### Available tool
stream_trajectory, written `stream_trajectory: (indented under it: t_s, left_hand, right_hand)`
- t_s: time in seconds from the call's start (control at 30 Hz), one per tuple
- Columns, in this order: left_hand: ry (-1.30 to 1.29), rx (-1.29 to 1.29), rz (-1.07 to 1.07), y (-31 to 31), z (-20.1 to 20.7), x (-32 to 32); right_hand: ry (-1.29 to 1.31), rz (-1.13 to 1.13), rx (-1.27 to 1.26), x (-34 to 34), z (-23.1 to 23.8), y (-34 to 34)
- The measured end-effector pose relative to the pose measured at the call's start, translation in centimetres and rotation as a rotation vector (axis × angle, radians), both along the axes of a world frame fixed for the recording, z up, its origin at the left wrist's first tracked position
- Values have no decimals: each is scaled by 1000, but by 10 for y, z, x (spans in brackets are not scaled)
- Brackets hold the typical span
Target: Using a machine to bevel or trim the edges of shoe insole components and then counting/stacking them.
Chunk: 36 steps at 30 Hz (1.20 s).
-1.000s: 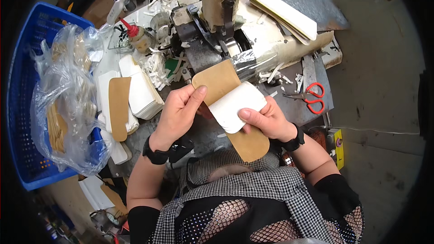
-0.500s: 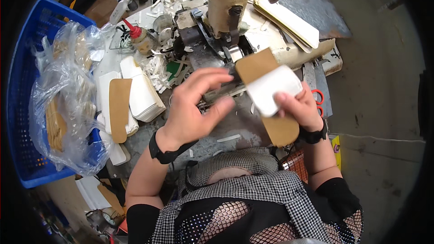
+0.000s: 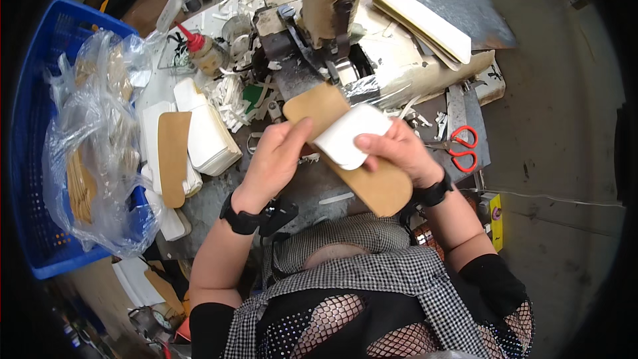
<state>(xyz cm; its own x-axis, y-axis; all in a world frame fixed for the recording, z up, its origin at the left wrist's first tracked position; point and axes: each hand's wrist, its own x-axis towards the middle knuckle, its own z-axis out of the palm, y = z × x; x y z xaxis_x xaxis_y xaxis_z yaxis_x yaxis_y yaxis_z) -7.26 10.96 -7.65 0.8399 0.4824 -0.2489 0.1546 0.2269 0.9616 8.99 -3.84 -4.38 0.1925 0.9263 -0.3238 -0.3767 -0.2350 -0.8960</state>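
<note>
In front of the machine head, both my hands hold a long tan strip (image 3: 377, 188) with rounded ends. A white rounded piece (image 3: 352, 134) lies across its middle; whether this is a separate piece or a folded part of the strip, I cannot tell. My left hand (image 3: 271, 163) pinches the strip's left edge, thumb on top. My right hand (image 3: 404, 154) grips from the right, its thumb pressing on the white piece. Beyond them stands the machine's cream column (image 3: 332, 3), with a metal plate and presser part at its foot.
Red-handled scissors (image 3: 463, 149) lie on the right. White strips (image 3: 209, 136) are stacked at left beside another tan strip (image 3: 174, 159). A blue crate (image 3: 33, 159) holds plastic-wrapped pieces. A red-tipped bottle (image 3: 209, 56) and white scraps surround the machine; more strips (image 3: 425, 23) lie behind.
My left hand, which was open and apart, has closed on the tan strip. My right hand has moved left with the pieces, uncovering the scissors. The strip now slants more.
</note>
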Motion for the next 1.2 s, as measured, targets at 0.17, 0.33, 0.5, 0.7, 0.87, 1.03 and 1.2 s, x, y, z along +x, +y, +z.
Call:
stream_trajectory:
  t_s: [0.17, 0.33, 0.5, 0.7, 0.87, 1.03, 1.2]
  left_hand:
    - [-156, 386, 0, -12, 27, 10]
    - [-490, 583, -360, -10, 42, -4]
    - [174, 171, -10, -9, 10, -10]
    - [-13, 15, 25, -2, 4, 14]
    - [-352, 545, -57, -12, 37, 12]
    - [-347, 227, -477, -8, 23, -7]
    - [-42, 325, 8, -22, -5, -20]
  right_hand:
    - [-292, -28, 49, 33, 33, -23]
    - [-250, 268, 207, 5, 37, -26]
    - [-74, 222, 79, -3, -1, -7]
    - [-110, -22, -32, 12, 15, -3]
    - [-357, 40, -25, 34, 50, -30]
    - [-301, 409, 33, 11, 45, -19]
    - [-100, 302, 14, -3, 5, -4]
